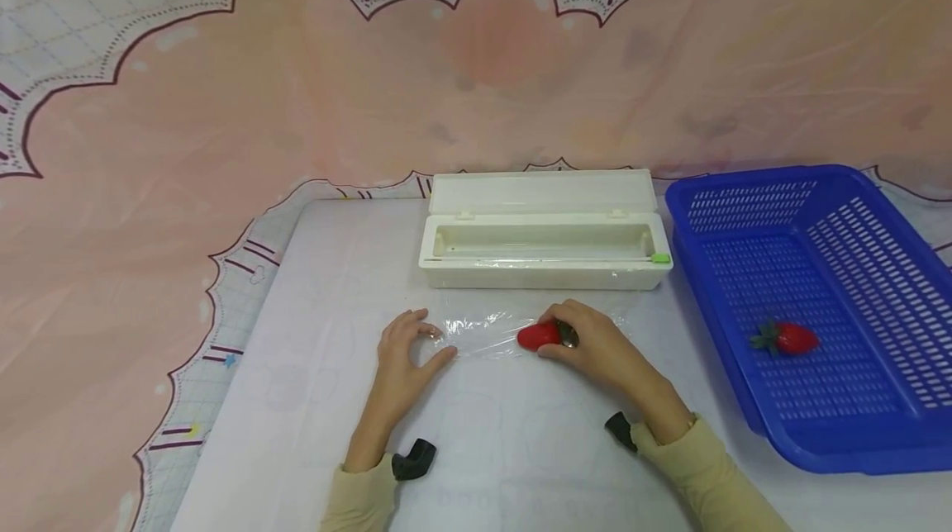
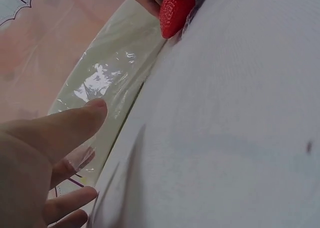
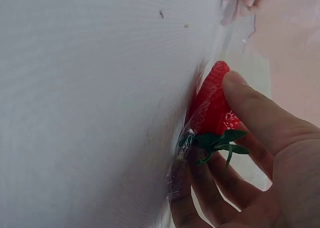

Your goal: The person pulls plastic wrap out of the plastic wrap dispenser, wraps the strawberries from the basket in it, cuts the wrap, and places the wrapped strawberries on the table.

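Observation:
My right hand (image 1: pixel 601 352) holds a red toy strawberry (image 1: pixel 537 337) between thumb and fingers, over a clear sheet of cling film (image 1: pixel 483 335) on the white table. In the right wrist view, the strawberry's green leaves (image 3: pixel 215 140) point back toward the palm, and film clings along its underside. At the film's other end is my left hand (image 1: pixel 402 360), thumb and fingers spread apart. The left wrist view shows a wrinkled bit of film at the left fingertips (image 2: pixel 86 158), with the thumb away from it.
A white cling film dispenser (image 1: pixel 546 277) stands behind the film, lid raised, with a green slider (image 1: pixel 660 258) at its right end. To the right sits a blue plastic basket (image 1: pixel 710 350) containing another strawberry (image 1: pixel 796 339). A patterned peach cloth (image 1: pixel 335 86) lies behind the table.

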